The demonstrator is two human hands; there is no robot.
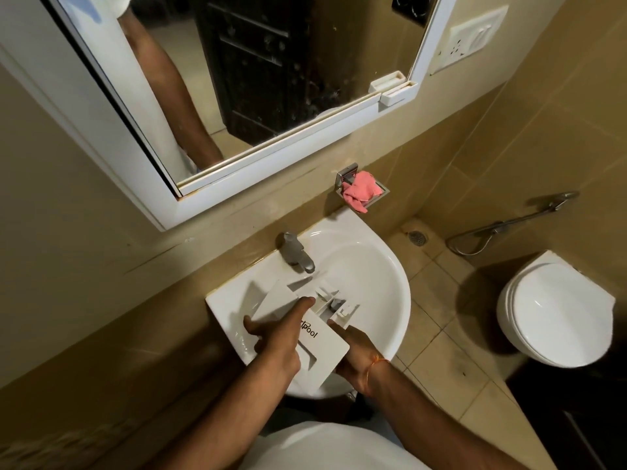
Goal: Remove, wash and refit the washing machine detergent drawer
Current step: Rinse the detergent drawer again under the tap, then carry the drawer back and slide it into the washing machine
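While both hands hold it, the detergent drawer [305, 320] sits over the near-left part of the white sink [373, 266], front panel toward the person, compartments pointing at the tap [295, 252]. Panel carries a partly hidden logo ("pool" readable, the rest under a finger).

Left hand [278, 340]: fingers curled round the panel's left side, index finger stretched across the top of the panel, thumb out on the left edge. Clamped on the drawer.

Right hand [356, 354]: grips the panel's right edge, index finger along the side pointing at the compartments. Orange thread on that wrist.

Drawer's inner end is over the basin, below the tap spout; can't tell whether it touches the porcelain. Can't tell if water is running either.

Surroundings:
- Pink cloth [359, 193] bunched in a metal wall holder [346, 178], just above the sink's far rim.
- White-framed mirror [237, 96] above, reflecting an arm and a dark door.
- Toilet [556, 313], lid down, well right of the sink.
- Hand spray hose [509, 225] on the wall behind it, floor drain [418, 237] between sink and toilet.
- Switch plate [471, 35] right of the mirror.
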